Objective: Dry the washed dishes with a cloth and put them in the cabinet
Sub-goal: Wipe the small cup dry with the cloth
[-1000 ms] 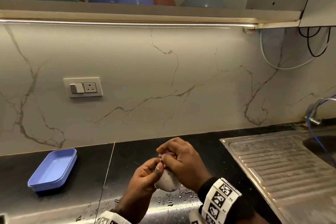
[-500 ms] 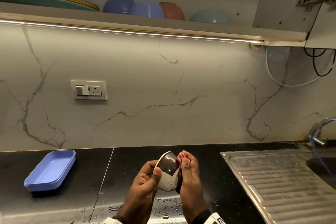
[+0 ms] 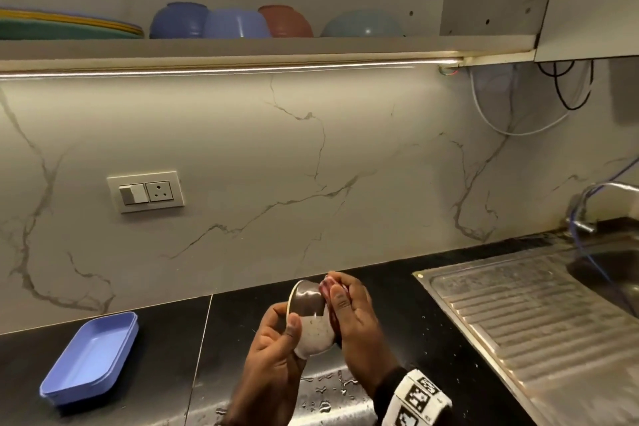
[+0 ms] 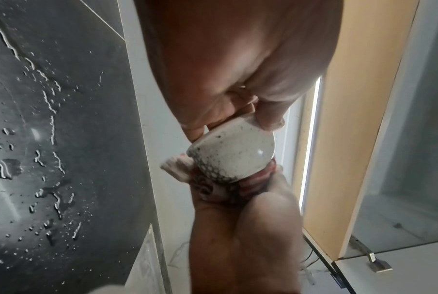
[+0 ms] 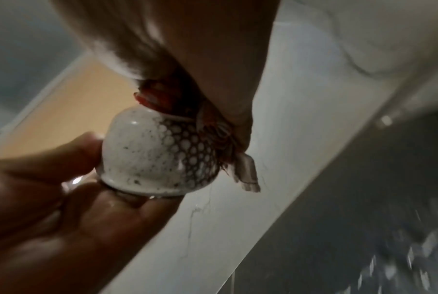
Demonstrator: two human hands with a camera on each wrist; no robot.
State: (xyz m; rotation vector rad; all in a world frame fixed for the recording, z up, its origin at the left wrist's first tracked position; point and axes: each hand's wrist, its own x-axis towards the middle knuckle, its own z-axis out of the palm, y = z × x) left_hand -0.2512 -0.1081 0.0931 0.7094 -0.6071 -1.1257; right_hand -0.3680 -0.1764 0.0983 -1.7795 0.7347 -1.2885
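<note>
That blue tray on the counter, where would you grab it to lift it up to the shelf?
Probably by its long raised rims. The blue tray lies flat, open side up, on the black counter, left of both hands, so the left hand could come from above once it frees itself of the small cup, thumb inside one long wall, fingers under its outer lip.

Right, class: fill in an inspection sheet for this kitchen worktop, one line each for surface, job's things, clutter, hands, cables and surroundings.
Surface: black worktop, water drops near the front edge.
Job's things: small speckled cup held sideways; red-striped cloth against its base; bowls and plates on the cabinet shelf.
Clutter: blue tray on the left.
Hands: left hand grips the cup's rim; right hand presses the cloth to the cup.
Cables: white and black cables hanging under the cabinet.
Surroundings: marble wall, socket, steel sink, tap.
</note>
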